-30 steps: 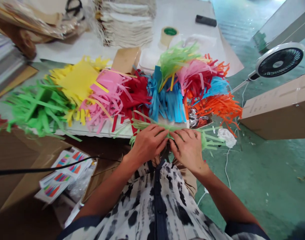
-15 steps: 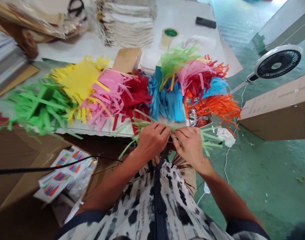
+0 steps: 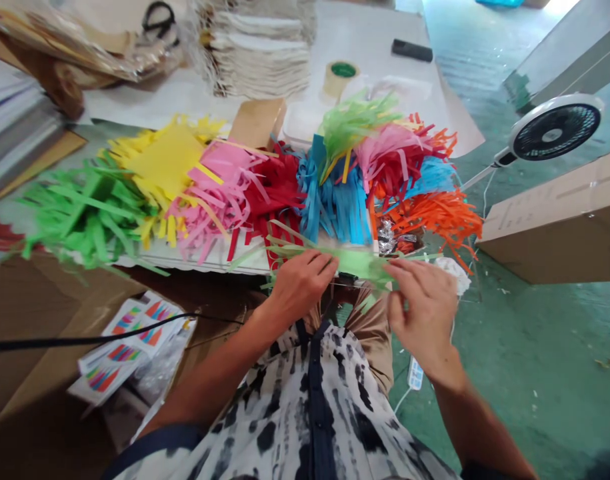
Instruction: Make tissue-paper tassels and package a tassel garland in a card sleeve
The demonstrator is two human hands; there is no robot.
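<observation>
A pale green fringed paper strip (image 3: 357, 262) stretches between my two hands just in front of the table edge. My left hand (image 3: 297, 287) pinches its left part, fingers closed on it. Pulled out to the right, my right hand (image 3: 425, 310) grips the other end with closed fingers. Behind the strip lie piles of cut paper fringe: green (image 3: 85, 213), yellow (image 3: 162, 160), pink (image 3: 217, 193), red (image 3: 272, 187), blue (image 3: 332, 197) and orange (image 3: 435, 213).
A white table (image 3: 149, 100) carries a tape roll (image 3: 339, 77), stacked white sheets (image 3: 262, 57) and scissors (image 3: 157, 20). A small fan (image 3: 552, 130) and a cardboard box (image 3: 559, 220) stand on the green floor at right. Printed packets (image 3: 125, 347) lie in a carton at lower left.
My right hand has slid to the right along the pale green strip, away from my left hand, and the strip is now stretched out between them. The left hand has barely moved.
</observation>
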